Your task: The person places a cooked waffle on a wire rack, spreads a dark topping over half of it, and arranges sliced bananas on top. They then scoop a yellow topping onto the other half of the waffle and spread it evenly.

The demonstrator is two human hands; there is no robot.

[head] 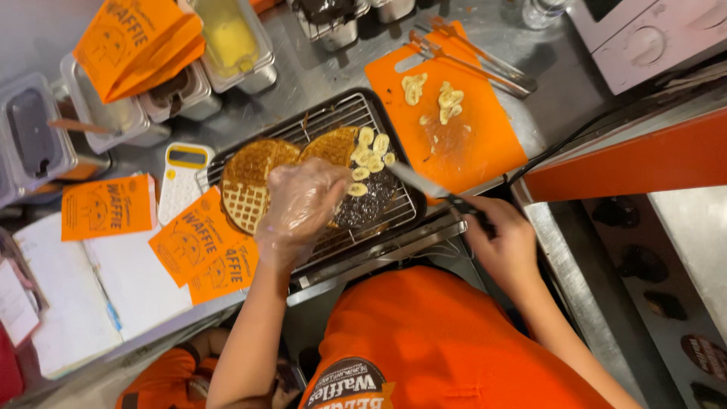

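My left hand (pixel 299 208), in a clear plastic glove, rests over the middle of a round waffle (pixel 254 178) on a wire rack (pixel 341 113). The waffle's right half carries dark chocolate spread (pixel 371 204) and banana slices (pixel 369 155). My right hand (pixel 501 241) grips the black handle of a knife (pixel 424 184), whose blade points left and reaches the waffle's edge near the slices.
An orange cutting board (pixel 462 136) with more banana slices lies right of the rack, metal tongs (pixel 469 57) at its far edge. Orange paper sleeves (pixel 201 242), a small calculator (pixel 182 178), steel sauce tubs (pixel 227 42) and a notebook (pixel 83 295) sit to the left.
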